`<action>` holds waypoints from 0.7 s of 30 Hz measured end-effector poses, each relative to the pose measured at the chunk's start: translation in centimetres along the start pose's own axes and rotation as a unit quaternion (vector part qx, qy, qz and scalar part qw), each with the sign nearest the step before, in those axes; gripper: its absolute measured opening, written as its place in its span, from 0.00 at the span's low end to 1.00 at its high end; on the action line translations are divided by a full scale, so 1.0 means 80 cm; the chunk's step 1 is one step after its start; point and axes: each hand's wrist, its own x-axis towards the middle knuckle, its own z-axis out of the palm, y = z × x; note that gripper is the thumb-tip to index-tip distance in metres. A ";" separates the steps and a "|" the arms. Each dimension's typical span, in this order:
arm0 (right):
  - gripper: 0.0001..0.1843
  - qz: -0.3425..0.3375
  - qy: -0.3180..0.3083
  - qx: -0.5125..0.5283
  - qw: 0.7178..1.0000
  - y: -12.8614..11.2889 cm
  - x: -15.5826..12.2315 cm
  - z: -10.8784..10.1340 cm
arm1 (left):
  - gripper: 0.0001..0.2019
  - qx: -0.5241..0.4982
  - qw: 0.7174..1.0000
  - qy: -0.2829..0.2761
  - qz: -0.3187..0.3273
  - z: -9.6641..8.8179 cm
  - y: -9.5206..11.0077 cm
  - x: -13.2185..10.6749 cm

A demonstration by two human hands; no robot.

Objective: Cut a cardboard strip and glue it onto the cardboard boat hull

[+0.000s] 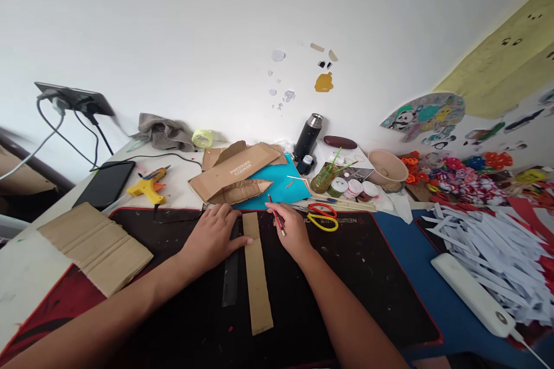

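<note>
A narrow cardboard strip (258,277) lies lengthwise on the black mat, with a clear ruler (231,279) along its left side. My left hand (214,236) rests over the upper part of the ruler. Its fingers lie forward, partly hidden, and the thumb reaches across onto the strip. Just right of the strip, my right hand (292,228) pinches a red pencil (276,216), its tip pointing away from me. Scissors with red and yellow handles (322,218) lie beyond the right hand.
Cardboard pieces (238,170) lie on a blue sheet (288,179) at the back. To the left are a yellow glue gun (149,185) and folded cardboard (95,248). A black flask (308,137) and small jars (338,187) stand behind. Paper strips (497,253) pile up at right.
</note>
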 end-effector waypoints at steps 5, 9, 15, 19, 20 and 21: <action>0.34 -0.012 0.006 -0.006 1.000 0.004 -0.001 0.001 | 0.27 -0.005 0.999 -0.032 -0.019 -0.001 0.007 0.014; 0.32 -0.002 0.006 -0.042 0.999 0.002 -0.003 0.003 | 0.25 -0.075 0.995 -0.049 -0.044 -0.001 0.003 0.023; 0.31 0.014 0.002 -0.085 0.996 -0.001 -0.001 0.009 | 0.18 -0.322 0.937 -0.048 -0.127 -0.010 0.008 0.028; 0.28 0.005 0.018 -0.110 0.994 0.000 0.004 0.009 | 0.20 -0.509 0.844 -0.078 -0.150 -0.024 0.014 0.034; 0.26 0.001 0.020 -0.115 0.993 0.001 0.005 0.005 | 0.22 -0.540 0.825 -0.073 -0.153 -0.028 0.013 0.037; 0.24 -0.002 0.021 -0.120 0.993 0.002 0.005 -0.001 | 0.23 -0.565 0.807 -0.065 -0.158 -0.033 0.012 0.039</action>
